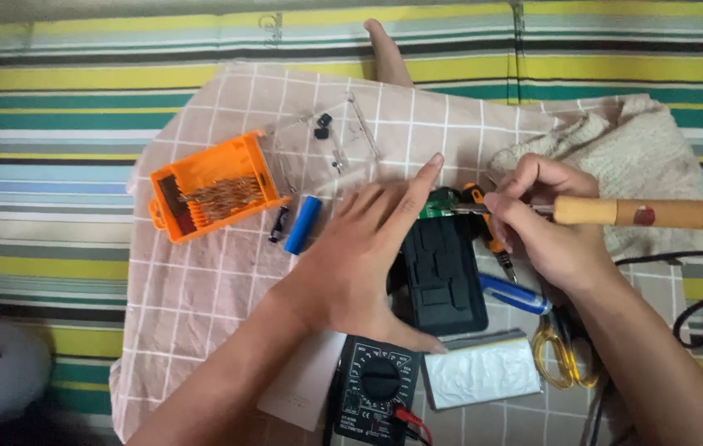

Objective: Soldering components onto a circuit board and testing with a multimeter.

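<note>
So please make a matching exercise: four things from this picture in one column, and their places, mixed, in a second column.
Things:
1. wooden-handled soldering iron
2. orange plastic box of drill bits
3. black dial multimeter
4. yellow-handled scissors

Places:
A. bottom centre, below the left hand
B. left part of the checked cloth
C. held in the right hand
D. below the right wrist, lower right

Pairs: 1-C, 2-B, 3-A, 4-D

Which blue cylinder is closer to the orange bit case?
The blue cylinder lying just right of the orange bit case, left of the left hand. The other blue one lies under the right hand.
</note>
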